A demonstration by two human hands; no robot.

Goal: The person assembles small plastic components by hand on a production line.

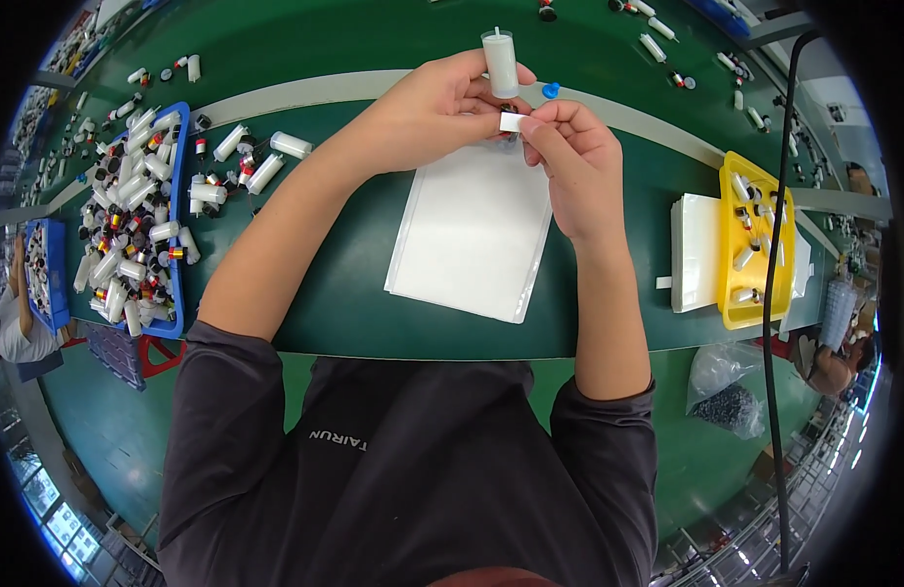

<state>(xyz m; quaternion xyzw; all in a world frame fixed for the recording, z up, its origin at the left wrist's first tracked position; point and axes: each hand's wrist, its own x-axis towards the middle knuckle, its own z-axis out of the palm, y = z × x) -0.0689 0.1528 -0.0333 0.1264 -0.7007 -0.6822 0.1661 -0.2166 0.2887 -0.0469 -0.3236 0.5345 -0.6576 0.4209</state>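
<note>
My left hand grips a small white plastic cylinder upright, with a thin pin on its top. My right hand pinches a small white label strip right under the cylinder, beside my left fingers. Both hands meet above the far end of a stack of white sheets lying on the green table. A small blue cap lies on the table just beyond my right fingers.
A blue tray at the left is heaped with several white cylinders, and more lie loose beside it. A yellow tray with a few cylinders rests on white sheets at the right. A black cable hangs down the right side. Other people sit at both far edges.
</note>
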